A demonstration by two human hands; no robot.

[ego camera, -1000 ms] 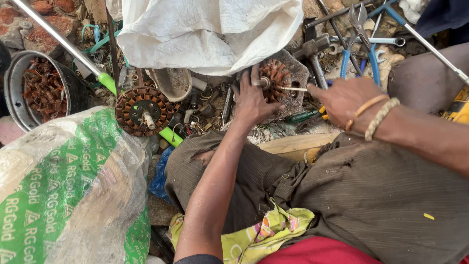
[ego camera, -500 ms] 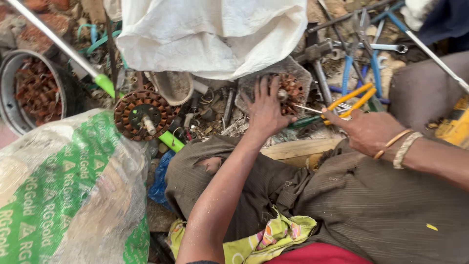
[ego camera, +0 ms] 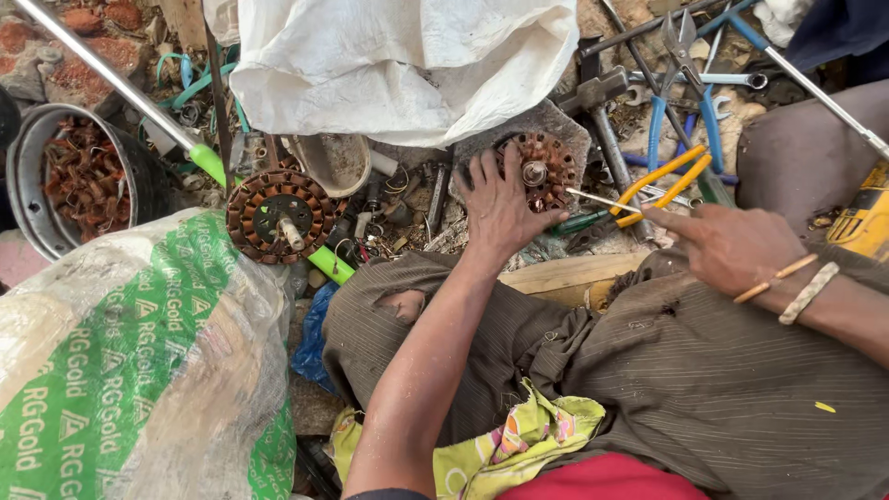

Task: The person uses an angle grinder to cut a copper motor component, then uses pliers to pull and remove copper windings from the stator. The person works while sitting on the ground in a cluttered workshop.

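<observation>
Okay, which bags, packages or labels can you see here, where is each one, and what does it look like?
Printed sack: lower left, beside the person's knee; bulging woven plastic, white with a broad green band of white lettering.
Plain sack: top centre, draped over the scrap above the left hand; crumpled white, no print visible.
No screens or signs.

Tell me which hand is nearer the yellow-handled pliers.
Right. The right hand reaches beside the yellow-handled pliers; the left hand rests on the motor stator, farther off.
</observation>
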